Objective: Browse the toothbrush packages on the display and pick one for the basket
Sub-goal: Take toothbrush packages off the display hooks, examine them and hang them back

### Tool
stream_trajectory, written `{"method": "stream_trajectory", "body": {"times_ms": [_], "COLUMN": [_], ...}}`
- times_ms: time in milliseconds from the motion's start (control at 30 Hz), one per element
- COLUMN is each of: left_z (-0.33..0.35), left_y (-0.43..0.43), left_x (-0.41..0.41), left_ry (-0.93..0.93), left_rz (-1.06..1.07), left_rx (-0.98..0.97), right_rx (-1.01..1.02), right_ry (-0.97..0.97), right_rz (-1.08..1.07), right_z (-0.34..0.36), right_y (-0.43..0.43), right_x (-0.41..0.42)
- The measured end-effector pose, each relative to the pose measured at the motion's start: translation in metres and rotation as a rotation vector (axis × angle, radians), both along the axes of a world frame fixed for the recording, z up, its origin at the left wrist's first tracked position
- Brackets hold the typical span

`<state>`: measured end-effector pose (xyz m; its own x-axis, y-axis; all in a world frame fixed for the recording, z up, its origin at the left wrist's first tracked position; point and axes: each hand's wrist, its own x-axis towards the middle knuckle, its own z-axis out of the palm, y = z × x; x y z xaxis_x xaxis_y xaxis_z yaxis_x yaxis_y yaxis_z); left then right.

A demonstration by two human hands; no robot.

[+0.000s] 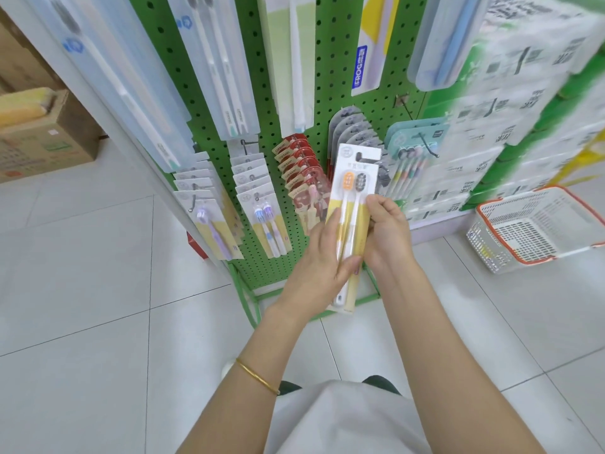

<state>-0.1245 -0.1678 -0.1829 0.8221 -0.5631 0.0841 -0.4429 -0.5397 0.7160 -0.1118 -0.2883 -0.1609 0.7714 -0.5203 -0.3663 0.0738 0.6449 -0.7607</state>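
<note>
Two bare hands hold one white and yellow card toothbrush package (352,191) upright, in front of the lower middle of the green perforated metal pegboard display (330,60). The package carries an orange-headed and a grey-headed brush side by side. The left hand (319,260) grips its lower left edge, fingers lying along the side and thumb laid across the front. The right hand (388,234) clasps the right edge higher up, its fingers curled onto the card. A thin gold bangle (258,376) circles the left wrist.

Rows of other carded brushes hang on hooks along the display's lower edge, among them purple-brush cards (212,231) near the left corner and red-backed cards (304,172) just beside the held package.

The white plastic mesh basket (491,247) with an orange rim stands on the pale tiled floor (98,290), well apart from the hands, past the display's right edge. A brown cardboard box (49,142) sits at the floor's far left.
</note>
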Motion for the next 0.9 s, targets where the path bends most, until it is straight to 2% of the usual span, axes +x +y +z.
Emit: {"method": "stream_trajectory", "body": {"times_ms": [200, 333, 467, 533, 633, 800, 900], "left_z": [0.006, 0.009, 0.01, 0.012, 0.013, 0.014, 0.024], "left_y": [-0.003, -0.007, -0.004, -0.001, 0.003, 0.008, 0.008], "left_x": [0.004, 0.006, 0.012, 0.011, 0.008, 0.008, 0.013], "left_ry": [0.021, 0.085, 0.368, 0.451, 0.513, 0.619, 0.515], "left_rz": [-0.086, -0.064, -0.1, -0.095, -0.019, 0.143, 0.188], "left_rx": [0.23, 0.266, 0.114, 0.044, -0.044, -0.216, -0.23], "right_rx": [0.057, 0.086, 0.028, -0.011, -0.078, -0.208, -0.226], "right_ry": [-0.043, -0.079, -0.097, -0.081, -0.011, 0.011, -0.024], "right_rz": [-0.11, -0.054, 0.205, 0.202, 0.123, 0.259, 0.336], "right_z": [0.0, 0.002, 0.0, -0.004, -0.008, -0.009, -0.009], "right_y": [-0.011, -0.012, -0.014, -0.011, -0.007, -0.007, -0.004], "right_x": [-0.003, -0.005, -0.007, -0.005, -0.005, -0.009, -0.01]}}
